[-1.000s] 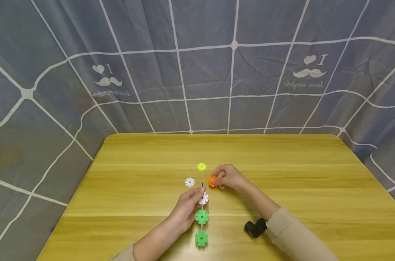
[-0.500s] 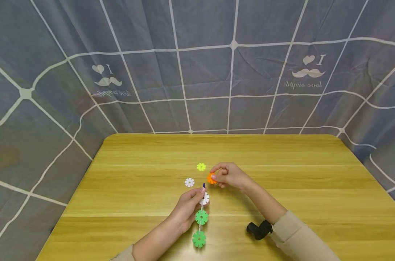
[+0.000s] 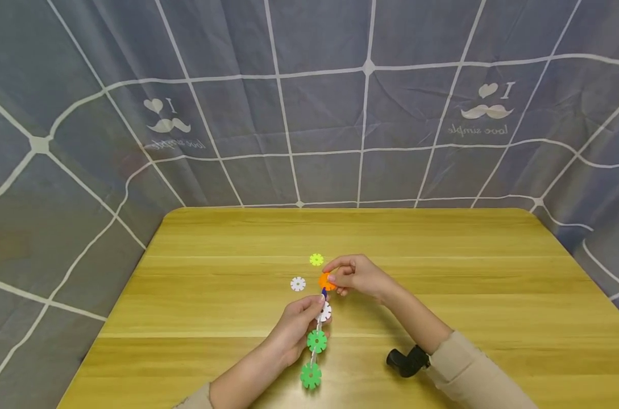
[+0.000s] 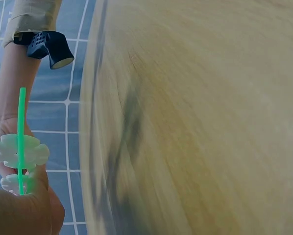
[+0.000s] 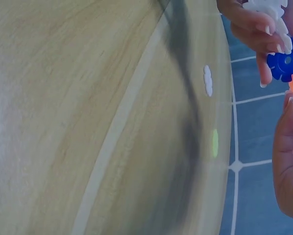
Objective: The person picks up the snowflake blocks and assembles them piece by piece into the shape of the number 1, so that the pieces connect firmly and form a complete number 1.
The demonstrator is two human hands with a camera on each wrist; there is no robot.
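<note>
Carefully, a person's left hand grips a chain of notched plastic discs, thumb and fingers pinching it near its far end. Two round green discs make up the end nearer the person, with pale pieces seen edge-on linking them; beyond these come a round white disc by the thumb and a dark blue notched disc at the tip. The right hand pinches a flat orange notched disc between thumb and fingers, its edge right at the blue one's rim; whether the slots are engaged cannot be told.

Just left of the orange disc, a loose white flower-shaped disc lies flat on the yellowish wood-grain table, and a bright yellow notched disc lies farther back. A black device sits at the right wrist, beside a beige sleeve. Behind the table hangs a grey-blue curtain with white grid lines.
</note>
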